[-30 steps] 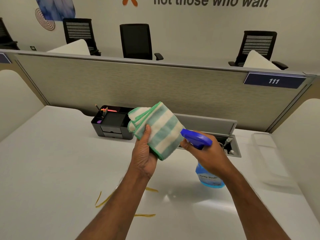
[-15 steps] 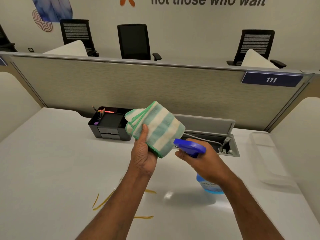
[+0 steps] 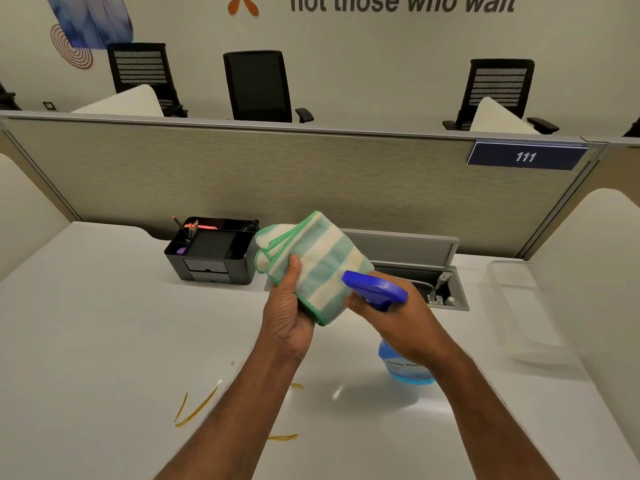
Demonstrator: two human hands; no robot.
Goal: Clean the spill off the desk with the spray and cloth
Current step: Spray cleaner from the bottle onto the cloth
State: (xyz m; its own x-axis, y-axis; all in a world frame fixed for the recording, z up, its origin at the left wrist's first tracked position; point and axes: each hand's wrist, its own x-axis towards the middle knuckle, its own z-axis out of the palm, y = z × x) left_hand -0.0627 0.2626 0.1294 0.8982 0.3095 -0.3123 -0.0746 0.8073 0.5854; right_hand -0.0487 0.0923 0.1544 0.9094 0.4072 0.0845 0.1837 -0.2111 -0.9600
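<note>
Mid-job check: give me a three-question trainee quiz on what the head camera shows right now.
1. True or false: the left hand holds the striped cloth.
2. The spray bottle nozzle points at: A) the cloth, B) the black organizer, C) the desk.
3. Fill in: the yellow spill lies on the desk, below the ____ forearm.

Key: 1 true; 2 A; 3 left.
</note>
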